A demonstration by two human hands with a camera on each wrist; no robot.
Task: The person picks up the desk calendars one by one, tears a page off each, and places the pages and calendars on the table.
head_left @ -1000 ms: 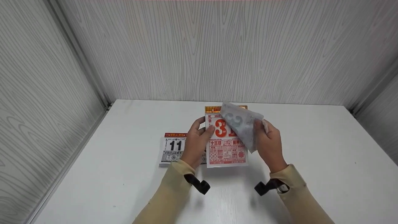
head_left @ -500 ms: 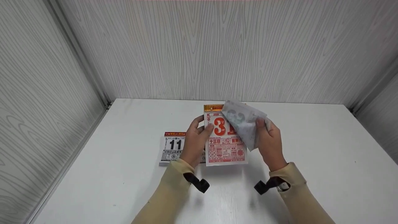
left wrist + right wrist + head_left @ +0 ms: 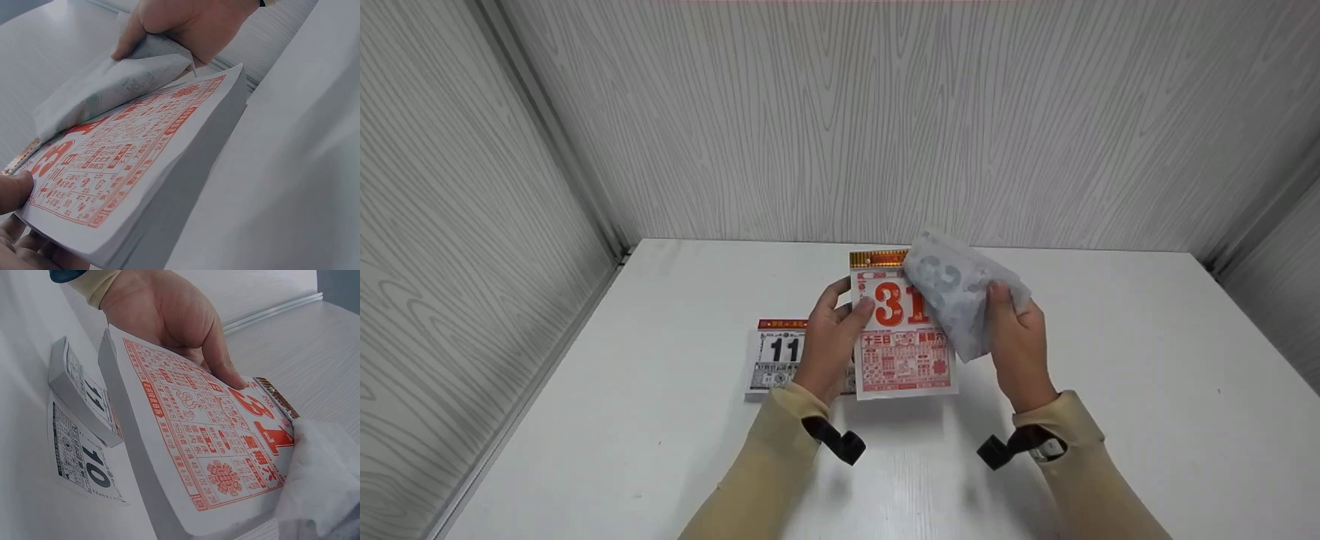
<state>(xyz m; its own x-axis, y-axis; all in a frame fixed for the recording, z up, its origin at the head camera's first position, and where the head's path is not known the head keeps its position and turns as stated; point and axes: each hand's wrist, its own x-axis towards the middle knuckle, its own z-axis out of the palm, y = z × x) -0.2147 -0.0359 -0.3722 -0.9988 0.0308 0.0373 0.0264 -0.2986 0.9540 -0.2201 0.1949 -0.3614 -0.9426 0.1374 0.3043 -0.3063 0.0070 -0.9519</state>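
A thick tear-off calendar (image 3: 907, 364) with a red "31" and a gold band along its top is held above the table. My left hand (image 3: 831, 337) grips its left edge, thumb on the front page and fingers behind, as the left wrist view also shows. My right hand (image 3: 1018, 352) pinches a thin, crumpled calendar sheet (image 3: 960, 296), its grey back facing up. That sheet is folded over to the right and overlaps the right end of the gold band. In the right wrist view the sheet (image 3: 320, 478) covers the calendar's right corner; the right fingers are hidden there.
A second calendar block (image 3: 778, 351) with a black "11" and a red top band lies on the white table (image 3: 660, 375), partly behind my left forearm. Beside it lies a loose sheet (image 3: 79, 458) marked "10". A wood-grain panel (image 3: 840, 120) closes off the back.
My right hand has drawn the sheet up and to the right, uncovering more of the red "31". The left hand and the held calendar have hardly moved.
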